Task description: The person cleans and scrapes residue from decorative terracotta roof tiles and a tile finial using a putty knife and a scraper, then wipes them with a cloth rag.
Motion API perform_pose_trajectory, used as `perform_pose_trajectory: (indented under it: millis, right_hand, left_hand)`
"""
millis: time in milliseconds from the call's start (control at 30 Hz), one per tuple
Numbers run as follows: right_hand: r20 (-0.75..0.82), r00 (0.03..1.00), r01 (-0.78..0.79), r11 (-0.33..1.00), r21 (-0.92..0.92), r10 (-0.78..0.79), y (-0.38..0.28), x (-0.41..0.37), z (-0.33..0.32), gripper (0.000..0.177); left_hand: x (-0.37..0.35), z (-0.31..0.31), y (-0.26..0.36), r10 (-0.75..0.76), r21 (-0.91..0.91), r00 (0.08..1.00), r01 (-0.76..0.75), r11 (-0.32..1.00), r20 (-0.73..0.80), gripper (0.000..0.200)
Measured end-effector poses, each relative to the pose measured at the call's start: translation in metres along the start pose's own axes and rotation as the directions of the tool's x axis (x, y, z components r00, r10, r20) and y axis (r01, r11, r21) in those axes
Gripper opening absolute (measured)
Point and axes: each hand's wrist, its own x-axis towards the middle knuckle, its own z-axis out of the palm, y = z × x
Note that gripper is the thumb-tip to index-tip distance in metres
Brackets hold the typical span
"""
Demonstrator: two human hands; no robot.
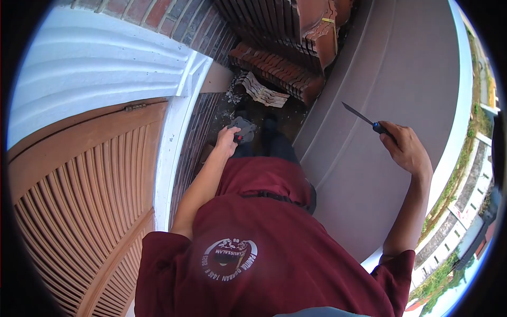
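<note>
My left hand (227, 140) is closed around a grey object with a red and black part (244, 130), held low in front of my legs; its exact kind is hard to make out. Off to the right, my right hand (405, 148) grips the dark handle of a thin pointed tool (359, 114). The tool has a blue band near the blade, and its tip points up and left in the view, over the grey wall surface. The two hands are far apart.
Stacked reddish roof tiles (277, 68) stand ahead, with a paler tile stack (261, 91) on the floor before them. A louvred wooden shutter (95, 206) and white frame (182, 121) are at the left, a grey wall (385, 79) at the right. Buildings show beyond its edge.
</note>
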Motion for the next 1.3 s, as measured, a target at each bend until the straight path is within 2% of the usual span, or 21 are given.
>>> perform_pose_trajectory:
  millis: [100, 200, 233, 300, 433, 467, 600, 667, 733, 767, 833, 900, 933, 967, 1000, 1033, 1100, 1133, 1167, 1267, 1300]
  right_hand:
    - [0.036, 0.999, -0.033, 0.999, -0.043, 0.035, -0.007, 0.002, 0.003, 0.022]
    - [0.029, 0.994, -0.1, 0.993, -0.055, 0.101, -0.018, 0.005, 0.003, 0.019]
    - [0.026, 0.992, -0.125, 0.991, -0.051, 0.126, -0.022, 0.007, 0.006, 0.018]
    - [-0.097, 0.994, -0.049, 0.998, -0.025, 0.046, -0.021, 0.011, 0.021, 0.013]
    - [-0.28, 0.948, 0.192, 0.974, 0.117, -0.153, -0.043, 0.039, 0.059, 0.021]
    - [-0.21, 0.967, 0.18, 0.969, 0.171, -0.143, -0.049, 0.05, 0.072, 0.028]
    - [0.006, 0.962, 0.268, 0.951, 0.157, -0.272, -0.104, 0.092, 0.136, 0.032]
    - [0.014, 0.964, 0.249, 0.919, 0.305, -0.266, -0.141, 0.107, 0.174, 0.034]
    - [-0.066, 0.957, 0.27, 0.785, 0.557, -0.282, -0.17, 0.122, 0.219, 0.028]
    - [-0.056, 0.957, 0.245, 0.685, 0.686, -0.285, -0.189, 0.122, 0.232, 0.031]
    - [-0.042, 0.943, 0.225, 0.538, 0.812, -0.331, -0.222, 0.123, 0.25, 0.043]
    - [0.118, 0.902, 0.115, 0.496, 0.861, -0.415, -0.246, 0.118, 0.251, 0.05]
    - [0.157, 0.888, 0.082, 0.485, 0.871, -0.432, -0.257, 0.116, 0.254, 0.047]
    - [0.151, 0.913, 0.074, 0.518, 0.852, -0.379, -0.258, 0.118, 0.267, 0.04]
    - [0.026, 0.879, 0.275, 0.55, 0.788, -0.477, -0.245, 0.135, 0.286, 0.036]
    - [-0.087, 0.81, 0.465, 0.545, 0.698, -0.58, -0.234, 0.149, 0.297, 0.031]
    - [-0.005, 0.827, 0.412, 0.601, 0.685, -0.561, -0.234, 0.151, 0.285, 0.023]
    - [-0.022, 0.803, 0.487, 0.634, 0.601, -0.596, -0.224, 0.161, 0.284, 0.022]
    - [-0.049, 0.769, 0.57, 0.649, 0.505, -0.638, -0.224, 0.164, 0.275, 0.023]
    - [-0.011, 0.596, 0.788, 0.582, 0.199, -0.803, -0.212, 0.184, 0.246, 0.022]
    - [0.066, 0.592, 0.787, 0.594, 0.167, -0.803, -0.206, 0.193, 0.24, 0.022]
  left_hand:
    - [-0.003, -0.009, -0.004, -0.027, -0.038, 0.994, 0.031, 0.999, 0.108, 0.031]
    - [-0.024, -0.002, 0.021, -0.107, 0.026, 0.992, 0.105, 0.994, 0.063, 0.032]
    - [-0.029, -0.002, 0.031, -0.114, -0.006, 0.985, 0.115, 0.993, 0.131, 0.031]
    - [-0.038, -0.008, 0.047, -0.126, -0.071, 0.957, 0.149, 0.986, 0.261, 0.029]
    - [-0.042, -0.027, 0.057, 0.061, -0.149, 0.917, -0.001, 0.989, 0.394, 0.036]
    - [-0.042, -0.033, 0.058, 0.09, -0.154, 0.9, -0.025, 0.988, 0.428, 0.041]
    - [-0.078, -0.043, 0.078, 0.186, -0.214, 0.876, -0.097, 0.972, 0.445, 0.048]
    - [-0.084, -0.052, 0.08, 0.237, -0.226, 0.854, -0.145, 0.963, 0.463, 0.05]
    - [-0.096, -0.06, 0.082, 0.288, -0.285, 0.831, -0.164, 0.944, 0.477, 0.051]
    - [-0.099, -0.064, 0.079, 0.299, -0.312, 0.823, -0.158, 0.937, 0.482, 0.049]
    - [-0.104, -0.07, 0.077, 0.337, -0.371, 0.811, -0.162, 0.914, 0.478, 0.047]
    - [-0.106, -0.072, 0.071, 0.367, -0.349, 0.81, -0.216, 0.912, 0.458, 0.041]
    - [-0.107, -0.072, 0.069, 0.378, -0.302, 0.811, -0.261, 0.917, 0.447, 0.038]
    - [-0.109, -0.071, 0.066, 0.385, -0.252, 0.813, -0.3, 0.92, 0.436, 0.035]
    - [-0.122, -0.068, 0.07, 0.51, -0.211, 0.783, -0.464, 0.86, 0.356, 0.03]
    - [-0.117, -0.068, 0.066, 0.534, -0.112, 0.778, -0.529, 0.841, 0.33, 0.032]
    - [-0.099, -0.072, 0.052, 0.563, 0.102, 0.778, -0.607, 0.788, 0.279, 0.036]
    - [-0.096, -0.073, 0.047, 0.549, 0.073, 0.784, -0.59, 0.804, 0.292, 0.041]
    - [-0.095, -0.076, 0.042, 0.578, 0.056, 0.783, -0.603, 0.796, 0.23, 0.041]
    - [-0.077, -0.088, 0.024, 0.644, 0.06, 0.763, -0.647, 0.76, 0.064, 0.038]
    - [-0.08, -0.095, 0.019, 0.573, -0.016, 0.819, -0.573, 0.819, -0.02, 0.03]
